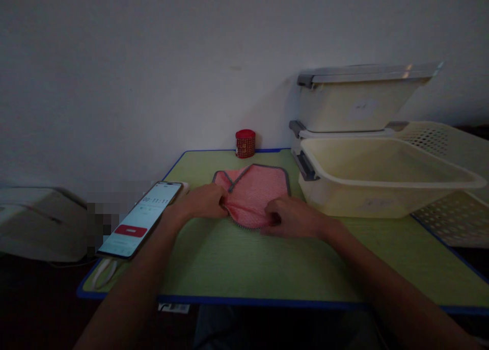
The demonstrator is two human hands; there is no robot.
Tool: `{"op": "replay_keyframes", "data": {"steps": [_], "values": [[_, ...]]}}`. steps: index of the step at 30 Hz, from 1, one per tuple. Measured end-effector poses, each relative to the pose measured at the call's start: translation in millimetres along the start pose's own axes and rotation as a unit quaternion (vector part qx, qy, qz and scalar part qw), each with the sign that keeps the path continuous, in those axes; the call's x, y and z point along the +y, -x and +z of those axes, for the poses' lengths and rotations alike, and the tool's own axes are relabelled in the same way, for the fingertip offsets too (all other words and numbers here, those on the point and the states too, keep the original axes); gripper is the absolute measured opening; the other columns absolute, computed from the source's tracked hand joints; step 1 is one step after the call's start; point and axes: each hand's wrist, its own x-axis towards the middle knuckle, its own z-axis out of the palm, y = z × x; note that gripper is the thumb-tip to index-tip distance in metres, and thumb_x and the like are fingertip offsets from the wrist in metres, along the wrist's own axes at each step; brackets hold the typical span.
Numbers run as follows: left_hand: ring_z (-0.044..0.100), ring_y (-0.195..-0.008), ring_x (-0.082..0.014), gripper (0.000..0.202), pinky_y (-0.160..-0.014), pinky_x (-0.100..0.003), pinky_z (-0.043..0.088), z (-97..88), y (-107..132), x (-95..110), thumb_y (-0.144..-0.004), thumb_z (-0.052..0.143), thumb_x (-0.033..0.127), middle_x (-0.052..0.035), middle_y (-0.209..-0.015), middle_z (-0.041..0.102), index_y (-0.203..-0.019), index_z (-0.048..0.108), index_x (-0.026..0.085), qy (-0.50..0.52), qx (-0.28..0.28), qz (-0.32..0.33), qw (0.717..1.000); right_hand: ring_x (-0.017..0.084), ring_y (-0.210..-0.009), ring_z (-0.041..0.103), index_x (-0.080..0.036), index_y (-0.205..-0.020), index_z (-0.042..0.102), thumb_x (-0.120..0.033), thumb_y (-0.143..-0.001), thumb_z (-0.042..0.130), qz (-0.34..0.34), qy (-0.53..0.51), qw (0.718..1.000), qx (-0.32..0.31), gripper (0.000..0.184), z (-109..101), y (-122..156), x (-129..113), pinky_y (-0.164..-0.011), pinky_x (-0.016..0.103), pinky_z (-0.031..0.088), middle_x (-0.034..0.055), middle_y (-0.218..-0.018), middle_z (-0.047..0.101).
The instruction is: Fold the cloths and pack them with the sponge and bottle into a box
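A pink cloth (255,191) with a grey stitched edge lies partly folded on the green table (237,263). My left hand (203,201) pinches the cloth's left edge, fingers closed on the fabric. My right hand (292,217) grips the cloth's near right corner, fingers curled on it. One corner of the cloth is folded over toward the middle.
A phone (142,217) with a lit timer screen leans at the table's left edge. A small red tin (245,143) stands at the back by the wall. Stacked cream plastic bins (367,151) and a perforated basket (446,187) fill the right side.
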Motion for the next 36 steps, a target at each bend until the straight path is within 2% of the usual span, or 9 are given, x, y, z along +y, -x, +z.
{"op": "replay_keyframes", "data": {"steps": [2, 4, 9, 13, 19, 23, 27, 31, 36], "values": [[0.062, -0.062, -0.0160, 0.020, -0.053, -0.021, 0.044, -7.6, 7.4, 0.0, -0.070, 0.062, 0.033, -0.0024, -0.069, 0.067, -0.078, 0.065, 0.015, 0.135, -0.107, 0.068, 0.983, 0.011, -0.053, 0.047, -0.015, -0.058, 0.054, -0.046, -0.077, 0.057, -0.027, -0.063, 0.996, -0.060, 0.037, -6.1, 1.7, -0.8, -0.049, 0.023, 0.031, 0.0003, -0.056, 0.052], [0.064, -0.073, -0.0157, 0.022, -0.061, -0.021, 0.046, -13.3, 10.8, 2.4, -0.073, 0.061, 0.027, -0.0044, -0.083, 0.069, -0.090, 0.064, 0.014, 0.241, -0.147, 0.117, 0.952, 0.010, -0.051, 0.046, -0.014, -0.060, 0.056, -0.045, -0.081, 0.052, -0.052, -0.099, 0.992, -0.054, 0.037, -7.2, 0.7, -1.9, -0.048, 0.023, 0.032, -0.0004, -0.054, 0.052], [0.062, -0.084, -0.0157, 0.023, -0.079, -0.025, 0.044, -3.0, -4.2, 14.0, -0.074, 0.048, 0.003, -0.0067, -0.091, 0.069, -0.086, 0.065, 0.012, 0.206, -0.035, 0.138, 0.968, 0.020, -0.093, 0.057, -0.009, -0.097, 0.060, -0.017, -0.083, 0.046, -0.042, -0.011, 0.989, 0.143, 0.022, 16.1, -11.6, 0.4, -0.081, 0.032, 0.044, 0.0119, -0.099, 0.062], [0.057, -0.098, -0.0179, 0.019, -0.089, -0.030, 0.041, 19.0, -17.9, 17.3, -0.080, 0.049, 0.012, -0.0085, -0.102, 0.064, -0.091, 0.063, 0.014, 0.152, 0.041, 0.167, 0.973, 0.027, -0.121, 0.042, -0.003, -0.125, 0.045, -0.031, -0.088, 0.042, -0.040, 0.063, 0.987, 0.146, 0.048, 40.8, -19.0, 8.5, -0.101, 0.042, 0.033, 0.0210, -0.128, 0.047], [0.021, -0.135, -0.0305, 0.053, -0.105, -0.050, 0.022, 43.3, -24.2, 14.4, -0.090, 0.038, 0.039, -0.0180, -0.144, 0.029, -0.135, 0.032, 0.012, 0.027, 0.092, 0.011, 0.995, 0.028, -0.130, 0.033, -0.003, -0.134, 0.037, -0.042, -0.091, 0.030, -0.001, 0.095, 0.990, 0.104, 0.058, 47.3, -19.3, 9.3, -0.106, 0.045, 0.026, 0.0197, -0.139, 0.036], [0.023, -0.133, -0.0350, 0.055, -0.100, -0.061, 0.024, 51.8, -32.3, 12.2, -0.092, 0.027, 0.044, -0.0199, -0.142, 0.032, -0.135, 0.030, 0.011, -0.009, 0.122, -0.099, 0.987, 0.027, -0.131, 0.031, -0.004, -0.133, 0.038, -0.044, -0.091, 0.030, 0.003, 0.095, 0.990, 0.105, 0.059, 45.8, -18.8, 8.6, -0.106, 0.044, 0.027, 0.0187, -0.140, 0.036], [0.036, -0.127, -0.0314, 0.044, -0.104, -0.053, 0.025, 53.8, -43.0, 10.3, -0.092, 0.030, 0.034, -0.0246, -0.131, 0.045, -0.119, 0.047, 0.004, -0.032, 0.187, -0.102, 0.976, 0.028, -0.130, 0.032, -0.003, -0.134, 0.037, -0.047, -0.089, 0.033, 0.006, 0.086, 0.989, 0.119, 0.063, 46.7, -18.8, 10.4, -0.107, 0.044, 0.027, 0.0196, -0.139, 0.036], [0.033, -0.130, -0.0239, 0.046, -0.108, -0.037, 0.025, 55.3, -52.2, 8.1, -0.091, 0.031, 0.031, -0.0214, -0.135, 0.043, -0.124, 0.043, 0.001, -0.031, 0.185, -0.067, 0.980, 0.029, -0.131, 0.031, -0.001, -0.135, 0.035, -0.051, -0.087, 0.034, 0.017, 0.078, 0.990, 0.119, 0.069, 46.8, -18.9, 11.8, -0.107, 0.044, 0.026, 0.0213, -0.140, 0.033], [0.027, -0.133, -0.0291, 0.058, -0.105, -0.042, 0.026, 55.3, -48.5, 9.5, -0.091, 0.030, 0.041, -0.0215, -0.142, 0.032, -0.134, 0.032, 0.002, -0.035, 0.157, -0.083, 0.984, 0.029, -0.131, 0.029, -0.004, -0.135, 0.037, -0.052, -0.087, 0.033, 0.024, 0.080, 0.990, 0.110, 0.068, 45.8, -17.5, 12.2, -0.107, 0.045, 0.025, 0.0196, -0.141, 0.033]]}}
